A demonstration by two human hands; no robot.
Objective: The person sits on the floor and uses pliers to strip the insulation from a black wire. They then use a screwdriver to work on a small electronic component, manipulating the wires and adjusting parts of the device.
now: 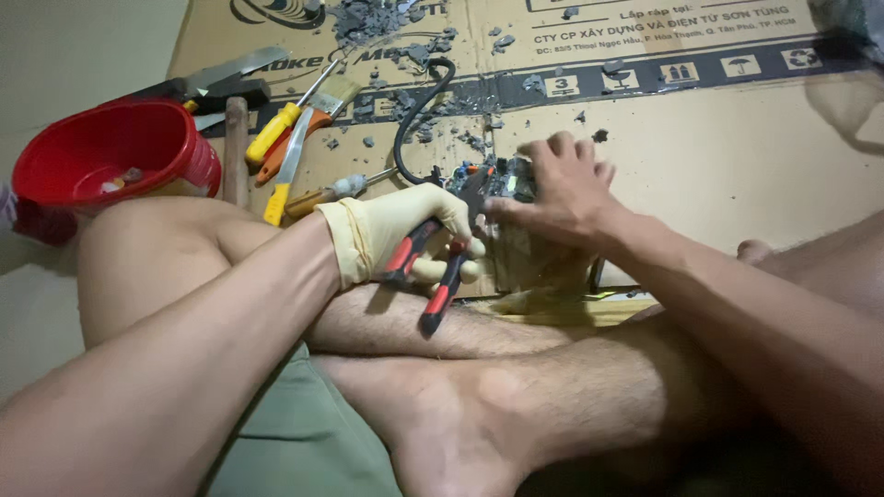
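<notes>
Both forearms extend forward and converge at mid-frame above the crossed bare legs. The left hand wears a pale yellow glove; its fingers are curled closed around a pair of red-and-black handles. The right hand is bare, palm down, fingers spread and bent, pressing downward just beside the left.

Cream-yellow rubber glove on the left hand, bare right hand, red-and-black handled pliers, glossy red plastic bucket, yellow and orange screwdriver handles, brown cardboard sheet with black print, dark grey debris chips, black cable, olive-green shorts
</notes>
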